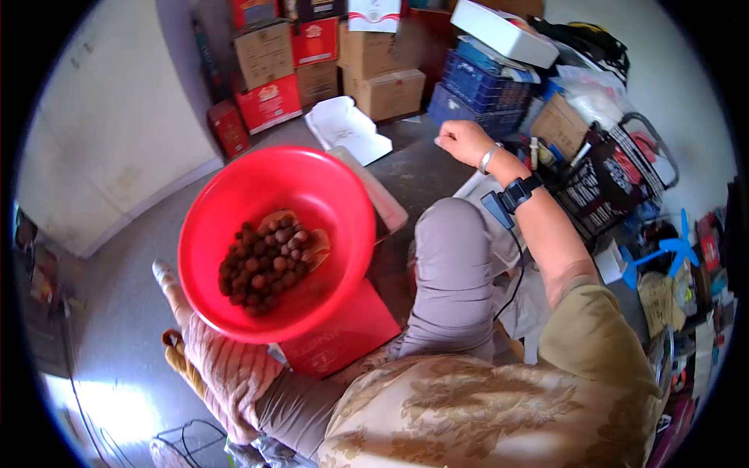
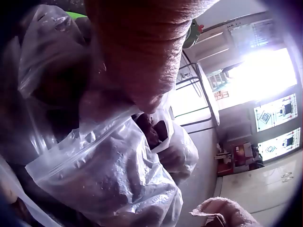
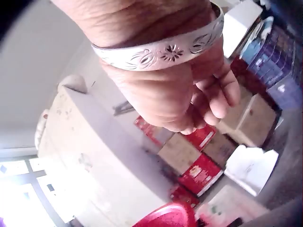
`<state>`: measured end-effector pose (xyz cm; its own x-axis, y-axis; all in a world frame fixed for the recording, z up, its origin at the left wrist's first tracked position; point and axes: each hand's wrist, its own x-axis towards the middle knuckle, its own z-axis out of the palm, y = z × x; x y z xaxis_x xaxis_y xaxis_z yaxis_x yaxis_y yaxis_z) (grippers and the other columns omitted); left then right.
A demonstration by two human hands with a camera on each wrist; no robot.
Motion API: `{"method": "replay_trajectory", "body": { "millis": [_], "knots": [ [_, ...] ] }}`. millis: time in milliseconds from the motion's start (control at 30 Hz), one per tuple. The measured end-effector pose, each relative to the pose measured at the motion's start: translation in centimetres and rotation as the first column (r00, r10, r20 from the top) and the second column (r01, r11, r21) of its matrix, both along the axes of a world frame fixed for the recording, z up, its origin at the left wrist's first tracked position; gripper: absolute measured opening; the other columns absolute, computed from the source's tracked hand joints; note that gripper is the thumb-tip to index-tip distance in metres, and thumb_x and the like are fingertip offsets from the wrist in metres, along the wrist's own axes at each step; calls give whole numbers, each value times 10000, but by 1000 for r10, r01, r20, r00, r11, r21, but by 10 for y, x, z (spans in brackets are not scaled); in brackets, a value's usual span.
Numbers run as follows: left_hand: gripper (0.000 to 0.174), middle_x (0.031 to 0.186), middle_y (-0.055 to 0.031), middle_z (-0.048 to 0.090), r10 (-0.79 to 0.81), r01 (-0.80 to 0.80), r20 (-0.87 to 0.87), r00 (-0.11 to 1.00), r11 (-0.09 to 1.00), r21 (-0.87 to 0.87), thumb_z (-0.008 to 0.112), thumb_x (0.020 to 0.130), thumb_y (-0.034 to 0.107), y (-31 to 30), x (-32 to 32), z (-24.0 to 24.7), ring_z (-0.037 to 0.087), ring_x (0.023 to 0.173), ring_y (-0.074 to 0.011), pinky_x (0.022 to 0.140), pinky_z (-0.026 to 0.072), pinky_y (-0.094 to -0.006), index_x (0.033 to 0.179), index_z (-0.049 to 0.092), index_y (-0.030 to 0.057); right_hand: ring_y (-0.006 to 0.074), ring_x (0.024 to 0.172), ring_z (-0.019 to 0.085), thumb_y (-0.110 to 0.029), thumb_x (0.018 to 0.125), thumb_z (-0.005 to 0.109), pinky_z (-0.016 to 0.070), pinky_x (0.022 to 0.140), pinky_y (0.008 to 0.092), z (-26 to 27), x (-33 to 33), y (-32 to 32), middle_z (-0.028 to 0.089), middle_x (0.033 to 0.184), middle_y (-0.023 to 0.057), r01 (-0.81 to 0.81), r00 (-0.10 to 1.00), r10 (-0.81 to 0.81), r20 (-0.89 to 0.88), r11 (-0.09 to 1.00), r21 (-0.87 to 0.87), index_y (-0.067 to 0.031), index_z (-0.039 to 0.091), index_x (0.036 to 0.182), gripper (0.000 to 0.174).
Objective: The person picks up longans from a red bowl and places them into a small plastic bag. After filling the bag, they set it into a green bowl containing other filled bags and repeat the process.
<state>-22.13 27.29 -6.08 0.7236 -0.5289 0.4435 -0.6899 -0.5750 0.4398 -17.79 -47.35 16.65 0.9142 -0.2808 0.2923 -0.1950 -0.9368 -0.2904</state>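
Note:
My right hand (image 1: 466,143) is raised beyond the right knee, its fingers loosely curled with nothing seen in them; in the right wrist view that hand (image 3: 165,97) is below a patterned silver bangle (image 3: 156,53). To its left stands a red plastic basin (image 1: 335,179) with a heap of small, round, dark brown balls (image 1: 265,265) and some tan pieces at the heap's edges. My left hand (image 2: 142,52) is out of the head view; in its wrist view it reaches among clear plastic bags (image 2: 118,170). The bags hide its fingertips, so I cannot tell what they hold.
Under the basin is a red box (image 1: 343,331). A white open foam tray (image 1: 347,129) lies on the floor past it, before stacked cartons (image 1: 394,93). Blue crates (image 1: 484,82) and a black wheeled bag (image 1: 605,183) stand at the right. A cable hangs from the right wrist device (image 1: 507,199).

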Motion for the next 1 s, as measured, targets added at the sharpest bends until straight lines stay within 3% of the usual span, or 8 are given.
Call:
{"method": "replay_trajectory", "body": {
  "millis": [133, 400, 433, 567, 600, 667, 800, 1000],
  "knots": [
    [384, 1272, -83, 657, -46, -5, 209, 977, 971, 240, 638, 892, 325, -18, -1, 30, 546, 1252, -380, 1099, 321, -581, 1229, 680, 147, 401, 814, 667, -272, 833, 693, 529, 759, 465, -39, -76, -85, 692, 848, 204, 247, 965, -251, -76, 967, -61, -51, 687, 802, 224],
    [370, 1195, -79, 696, 97, -115, -91, 991, 968, -223, 586, 885, 348, -106, -23, 93, 609, 1179, -297, 1111, 349, -484, 1158, 709, 131, 366, 901, 689, -329, 782, 732, 535, 806, 450, -163, -151, -136, 725, 925, 189, 364, 785, -367, -499, 925, -108, -57, 747, 873, 288],
    [336, 1219, -73, 686, -21, -16, 156, 988, 971, 237, 616, 870, 308, -65, -12, 80, 597, 1189, -300, 1122, 329, -479, 1127, 721, 118, 389, 912, 682, -379, 804, 687, 532, 814, 471, -174, -148, -130, 715, 946, 223, 354, 790, -382, -480, 923, -153, -22, 738, 873, 367],
    [481, 1295, -82, 615, 64, -66, 17, 998, 990, 127, 725, 776, 232, -27, -20, 43, 563, 1206, -300, 1114, 352, -489, 1226, 658, 77, 422, 1070, 650, -470, 873, 635, 514, 938, 464, -225, -136, -144, 677, 1122, 288, 416, 779, -403, -480, 905, -84, 59, 679, 1057, 562],
    [573, 1356, -156, 542, 520, -525, 72, 851, 838, 147, 734, 776, 229, 28, -60, -9, 504, 1263, -343, 1127, 339, -492, 1302, 579, 63, 424, 1066, 654, -471, 872, 644, 524, 922, 465, -220, -135, -135, 677, 1118, 291, 451, 770, -420, -480, 891, -55, 54, 674, 1073, 563],
    [778, 1479, -304, 395, 1000, -926, 2, -19, -18, 376, 753, 775, 222, 126, -135, -98, 386, 1378, -428, 1153, 315, -499, 1453, 421, 34, 413, 1063, 660, -411, 855, 670, 529, 924, 462, -241, -132, -145, 681, 1107, 289, 439, 770, -425, -476, 894, -89, 42, 691, 1035, 488],
    [692, 1516, -353, 316, 978, -977, -123, 171, 184, 109, 660, 837, 89, 116, -112, -76, 282, 1450, -450, 1180, 257, -514, 1476, 403, 35, 406, 1043, 670, -356, 872, 659, 537, 907, 462, -266, -126, -179, 690, 1083, 277, 273, 721, -338, -605, 941, -201, 33, 708, 990, 410],
    [645, 1520, -223, 371, 947, -952, -98, 306, 306, -18, 624, 854, 39, 81, -40, -9, 355, 1402, -391, 1160, 288, -492, 1468, 430, 57, 447, 908, 682, -225, 928, 543, 542, 826, 522, -222, -137, -164, 695, 937, 274, 295, 883, -393, -257, 890, -347, 11, 682, 954, 275]
  ]
}}
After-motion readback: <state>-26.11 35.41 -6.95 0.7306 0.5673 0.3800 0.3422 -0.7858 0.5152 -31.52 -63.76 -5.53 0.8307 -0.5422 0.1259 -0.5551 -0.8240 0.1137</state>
